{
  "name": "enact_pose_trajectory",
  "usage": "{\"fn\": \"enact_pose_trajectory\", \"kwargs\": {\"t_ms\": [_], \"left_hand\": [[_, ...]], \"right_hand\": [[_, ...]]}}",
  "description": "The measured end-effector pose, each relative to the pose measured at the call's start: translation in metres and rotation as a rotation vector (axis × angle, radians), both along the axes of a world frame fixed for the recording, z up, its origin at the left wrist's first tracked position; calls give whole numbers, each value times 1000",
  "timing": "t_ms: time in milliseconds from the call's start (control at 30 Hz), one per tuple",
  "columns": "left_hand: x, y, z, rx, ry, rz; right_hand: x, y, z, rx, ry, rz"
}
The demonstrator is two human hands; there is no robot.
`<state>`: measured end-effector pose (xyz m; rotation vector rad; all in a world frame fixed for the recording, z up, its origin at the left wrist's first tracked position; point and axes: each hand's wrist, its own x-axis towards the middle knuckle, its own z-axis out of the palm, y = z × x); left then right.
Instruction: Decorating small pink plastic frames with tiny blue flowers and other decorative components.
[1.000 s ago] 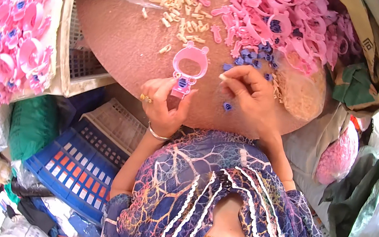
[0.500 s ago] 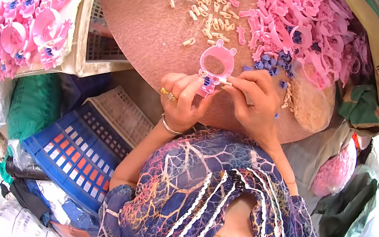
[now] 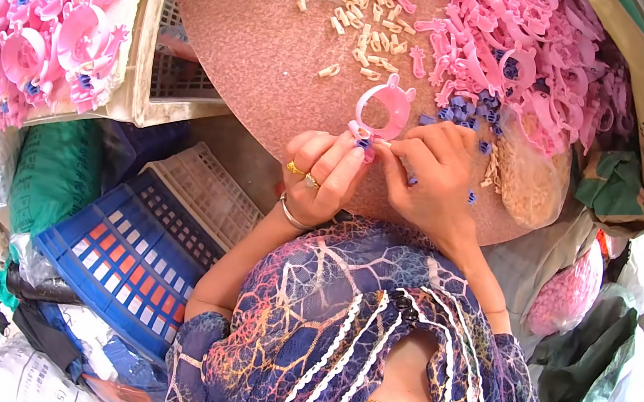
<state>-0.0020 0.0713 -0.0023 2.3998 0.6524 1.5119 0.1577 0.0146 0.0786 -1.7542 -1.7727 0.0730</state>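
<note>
My left hand [image 3: 325, 170] is closed on a pink plastic ring-shaped piece [image 3: 399, 111] with two small ears, held upright over the round table. A small blue part [image 3: 364, 144] sits at its lower end, partly behind my fingers. My right hand [image 3: 433, 183] pinches at the lower right side of the same piece; whatever is between thumb and forefinger is mostly hidden. Just beyond lie loose cream plastic parts [image 3: 375, 41], small blue parts [image 3: 464, 110] and a large heap of pink pieces [image 3: 526, 31].
A clear bag of cream parts [image 3: 537, 189] lies at the table's right edge. Pink pieces with blue parts [image 3: 83, 37] cover a surface at the upper left. Blue plastic crates [image 3: 120, 253] stand lower left, near a green sack [image 3: 57, 172]. A brown-green sack [image 3: 623, 186] borders the right.
The pink piece has shifted slightly right and turned. My left fingers now cover more of its lower end, and my right fingers have curled in closer to it.
</note>
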Motion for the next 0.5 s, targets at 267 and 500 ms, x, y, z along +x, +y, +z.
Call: {"fn": "enact_pose_trajectory", "kwargs": {"t_ms": [267,500], "left_hand": [[-1,0,2,-16,28,-4],[-2,1,4,-100,-29,1]], "right_hand": [[1,1,-2,28,-82,28],[2,2,7,-32,60,2]]}}
